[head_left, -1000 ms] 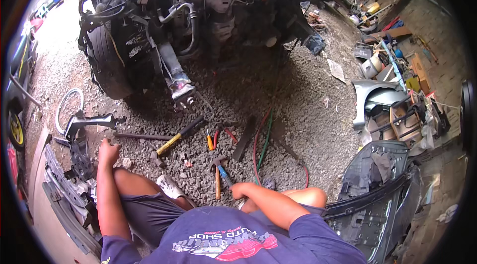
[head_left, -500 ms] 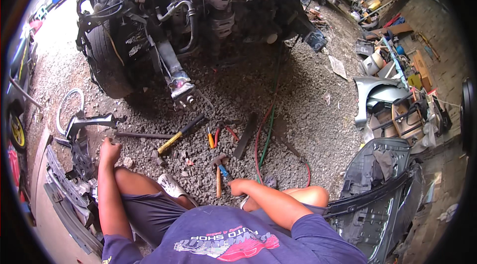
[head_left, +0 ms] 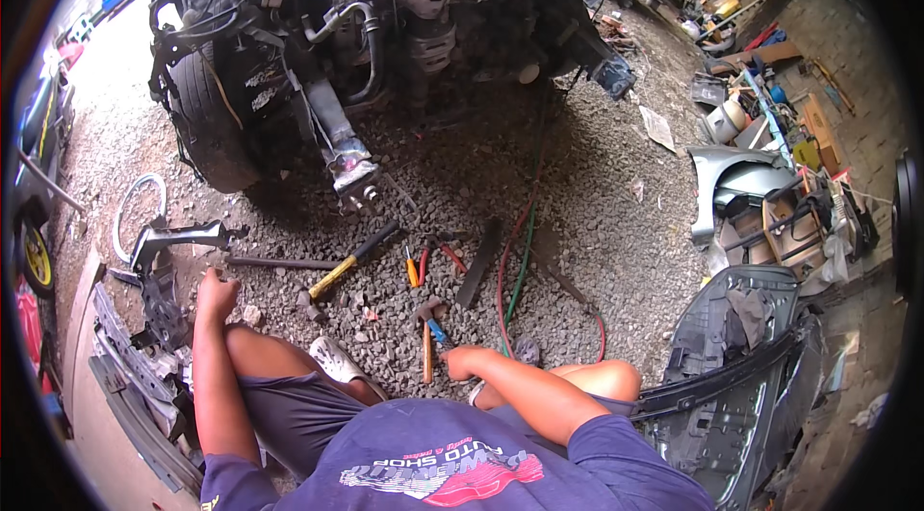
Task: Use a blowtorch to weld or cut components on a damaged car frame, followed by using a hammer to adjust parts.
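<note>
My left hand [head_left: 218,293], fingers curled in, hangs past my left knee beside a dark bent metal part [head_left: 164,304]. Whether anything is in it I cannot make out. Beside my right knee, my right hand [head_left: 466,364] is closed at the lower end of a blue handle [head_left: 439,332]; its fingers hide what they may grip. A hammer with a wooden handle [head_left: 427,354] lies just left of that hand. Farther out on the gravel are a yellow-and-black-handled sledgehammer [head_left: 335,277], an orange-handled screwdriver [head_left: 412,270], red-handled pliers [head_left: 450,257] and a flat dark bar [head_left: 478,264].
Ahead stands a stripped car front [head_left: 404,20] with a tyre [head_left: 207,116] and a protruding metal rail [head_left: 351,169]. Red and green hoses [head_left: 520,266] cross the gravel. At right lie a silver fender [head_left: 717,184] and a large dark panel [head_left: 727,347]; at left, car body parts [head_left: 135,367].
The view has shifted very slightly. Both hands keep their places beside the knees, and the tools on the gravel lie as before.
</note>
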A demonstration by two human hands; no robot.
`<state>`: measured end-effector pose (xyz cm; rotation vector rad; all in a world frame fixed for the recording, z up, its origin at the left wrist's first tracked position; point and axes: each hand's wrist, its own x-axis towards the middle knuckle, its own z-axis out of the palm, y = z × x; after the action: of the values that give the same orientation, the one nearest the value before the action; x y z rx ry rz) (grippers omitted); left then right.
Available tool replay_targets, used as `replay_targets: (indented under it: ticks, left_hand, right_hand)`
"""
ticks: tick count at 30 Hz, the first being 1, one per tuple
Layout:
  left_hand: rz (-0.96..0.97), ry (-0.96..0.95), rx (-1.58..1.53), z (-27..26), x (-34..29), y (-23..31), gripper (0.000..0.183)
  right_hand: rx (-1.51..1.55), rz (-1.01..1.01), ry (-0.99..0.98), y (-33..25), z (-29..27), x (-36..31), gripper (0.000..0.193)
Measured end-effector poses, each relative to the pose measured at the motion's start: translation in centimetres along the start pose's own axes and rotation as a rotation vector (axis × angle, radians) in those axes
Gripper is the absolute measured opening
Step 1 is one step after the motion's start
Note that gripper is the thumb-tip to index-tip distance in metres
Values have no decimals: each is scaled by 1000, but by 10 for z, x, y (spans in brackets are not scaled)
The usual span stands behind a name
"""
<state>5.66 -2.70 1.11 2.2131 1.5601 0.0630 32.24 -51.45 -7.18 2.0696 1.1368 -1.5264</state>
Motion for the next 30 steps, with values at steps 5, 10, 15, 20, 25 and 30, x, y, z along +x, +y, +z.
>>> replay_targets:
  ticks: [5, 10, 15, 20, 25, 30]
  left_hand:
    - [4, -1, -36, -3, -6, 7, 65]
    - [1, -4, -54, -4, -7, 9, 64]
    - [-11, 13, -21, 0, -1, 1, 67]
    - [-18, -5, -9, 0, -2, 5, 67]
    - [-17, -10, -22, 1, -1, 2, 68]
    - [-26, -9, 2, -1, 1, -5, 68]
  right_hand:
    - [0, 0, 29, 3, 4, 2, 72]
    - [24, 4, 16, 2, 2, -1, 72]
    - [33, 8, -1, -2, -1, -4, 71]
    - [8, -9, 15, 0, 1, -3, 70]
    - [18, -4, -10, -1, 0, -2, 71]
    - [25, -12, 6, -3, 1, 1, 71]
